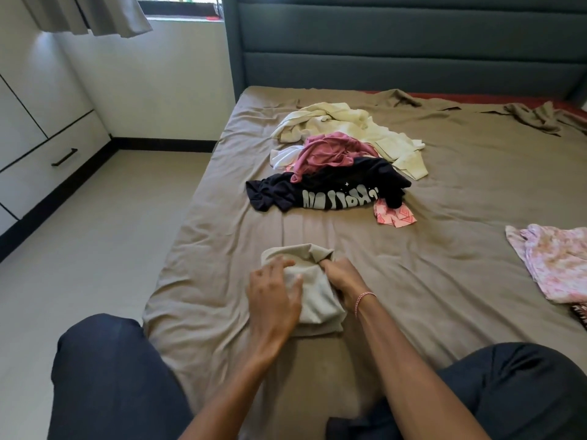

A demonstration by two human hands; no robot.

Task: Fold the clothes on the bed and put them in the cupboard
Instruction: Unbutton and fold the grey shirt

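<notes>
A small beige garment (314, 296), partly folded, lies on the brown bed sheet (444, 265) right in front of me. My left hand (273, 296) lies on its left side with fingers spread and pressing down. My right hand (344, 279) grips its right edge with curled fingers. Farther up the bed sits a loose pile: a black printed T-shirt (327, 190), a mauve top (330, 150), a cream garment (349, 128) and a small pink patterned piece (394, 215). A pink floral garment (556, 265) lies at the right edge.
White cupboard fronts with a drawer and black handle (63, 157) stand along the left wall, across a strip of pale floor (95, 249). A dark green padded headboard (406, 42) closes the far end. My knees in dark trousers (108, 376) rest at the bed's near edge.
</notes>
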